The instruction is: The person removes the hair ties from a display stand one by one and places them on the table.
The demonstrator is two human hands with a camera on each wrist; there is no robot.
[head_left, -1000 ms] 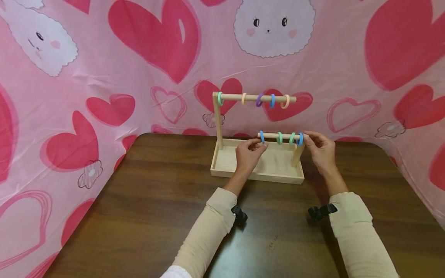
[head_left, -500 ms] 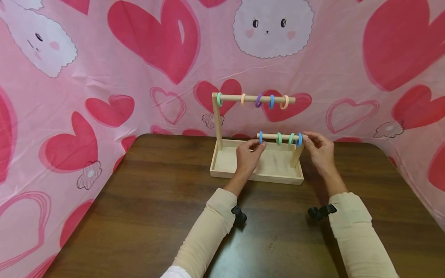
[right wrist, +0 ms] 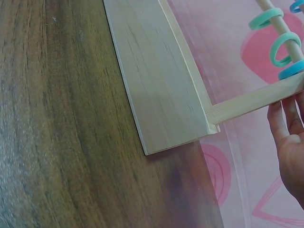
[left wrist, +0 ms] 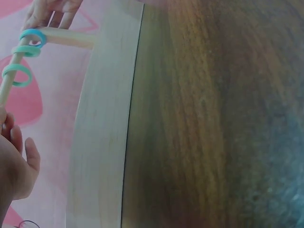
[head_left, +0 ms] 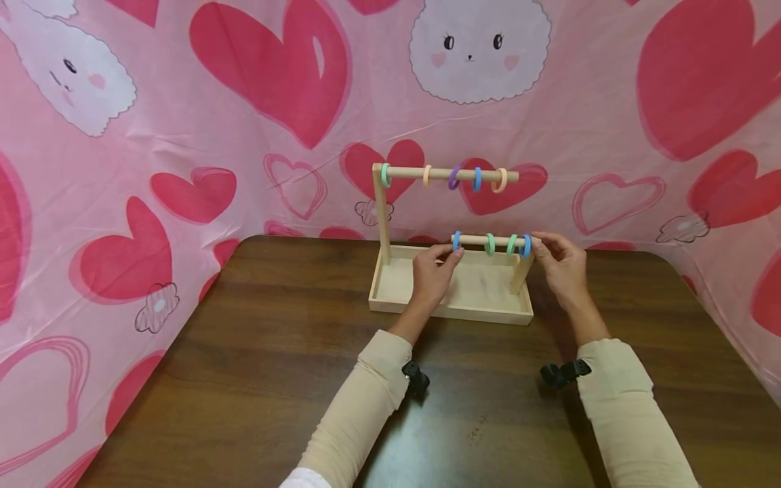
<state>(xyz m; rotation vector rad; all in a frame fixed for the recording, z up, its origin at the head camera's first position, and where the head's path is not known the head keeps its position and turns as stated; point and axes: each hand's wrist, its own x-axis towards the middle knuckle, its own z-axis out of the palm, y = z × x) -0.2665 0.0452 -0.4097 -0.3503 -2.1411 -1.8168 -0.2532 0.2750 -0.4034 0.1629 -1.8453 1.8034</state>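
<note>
A wooden stand (head_left: 451, 313) with a tray base carries two horizontal bars. My left hand (head_left: 430, 274) pinches a blue ring (head_left: 456, 240) at the free left end of the lower bar (head_left: 476, 239). At that bar's other end, my right hand (head_left: 564, 266) holds the top of the short upright post (head_left: 521, 272); in the right wrist view its fingers (right wrist: 278, 118) lie against the post's outer side. Between the hands hang two green rings (head_left: 491, 244) and another blue ring (head_left: 526, 245), which sits beside the post. The left wrist view cuts off the left fingertips.
The upper bar (head_left: 439, 173), fixed to a tall left post (head_left: 382, 217), bears several rings: green, peach, purple (head_left: 454, 177) and blue. Its right end is free. The stand rests on a dark wooden table (head_left: 274, 352), with a pink heart-patterned cloth (head_left: 256, 129) behind.
My left hand has shifted slightly left, and the blue ring has slid a little toward the lower bar's free end. My right hand has stayed at the post.
</note>
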